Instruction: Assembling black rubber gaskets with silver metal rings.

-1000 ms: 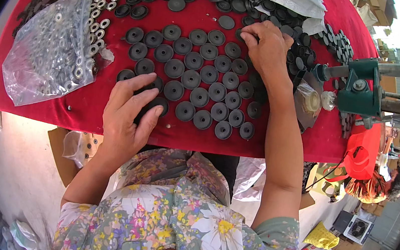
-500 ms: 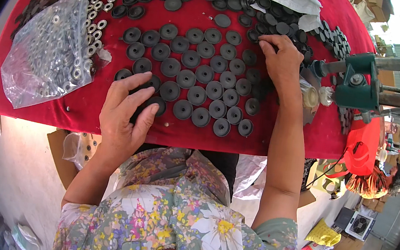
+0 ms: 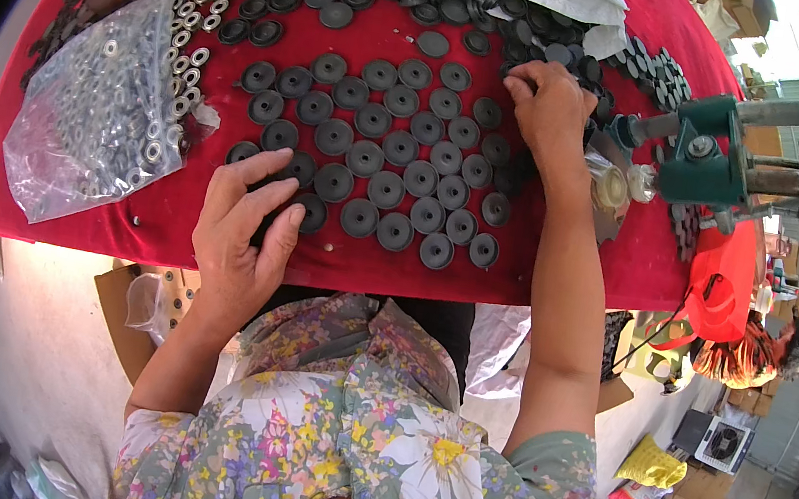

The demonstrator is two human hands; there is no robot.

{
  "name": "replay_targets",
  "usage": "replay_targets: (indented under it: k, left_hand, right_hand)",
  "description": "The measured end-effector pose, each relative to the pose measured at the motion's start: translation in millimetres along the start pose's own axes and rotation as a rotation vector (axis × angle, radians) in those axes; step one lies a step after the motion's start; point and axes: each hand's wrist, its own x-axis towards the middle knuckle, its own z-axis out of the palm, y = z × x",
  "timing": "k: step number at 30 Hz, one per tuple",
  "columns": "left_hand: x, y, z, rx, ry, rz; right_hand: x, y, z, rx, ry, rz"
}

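Dark grey round caps (image 3: 364, 158) with raised centres lie spread in loose rows on a red cloth (image 3: 476, 285). My left hand (image 3: 246, 229) rests at the left end of these rows, fingers apart and curved; caps beneath it are partly hidden. At the far right of the rows, my right hand (image 3: 551, 113) has thumb and forefinger drawn together beside a heap of dark caps (image 3: 538, 41). Whatever may be between those fingertips is hidden.
A clear plastic bag (image 3: 84, 117) of metal ring bearings lies at the left, with loose bearings (image 3: 184, 49) spilling beside it. A green metal press (image 3: 705, 153) stands at the right, near a red bag (image 3: 724, 277). Farther right, another person (image 3: 749, 356) is visible.
The whole view has shifted slightly. My right hand's fingers are a little more curled in beside the heap. My left hand has stayed nearly where it was.
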Motion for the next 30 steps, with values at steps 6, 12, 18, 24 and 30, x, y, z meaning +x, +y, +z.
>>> replay_targets:
  k: [6, 12, 18, 24, 30]
  left_hand:
    - [1.6, 0.6, 1.4, 0.001, 0.007, 0.005]
    - [1.0, 1.4, 1.1, -0.025, 0.03, -0.004]
    - [1.2, -0.5, 3.2, 0.001, 0.062, 0.034]
    - [-1.1, 0.9, 0.5, -0.015, 0.024, -0.019]
    - [0.7, 1.9, 0.9, -0.016, 0.017, -0.014]
  right_hand:
    - [6.4, 25.7, 4.5, -0.079, 0.139, 0.092]
    - [16.2, -18.6, 11.5, 0.299, 0.07, -0.085]
    - [31.8, -58.8, 16.1, 0.2, -0.071, -0.108]
    - [38.6, -62.7, 12.9, 0.043, -0.112, -0.147]
    - [47.5, -42.6, 5.7, 0.027, -0.141, 0.126]
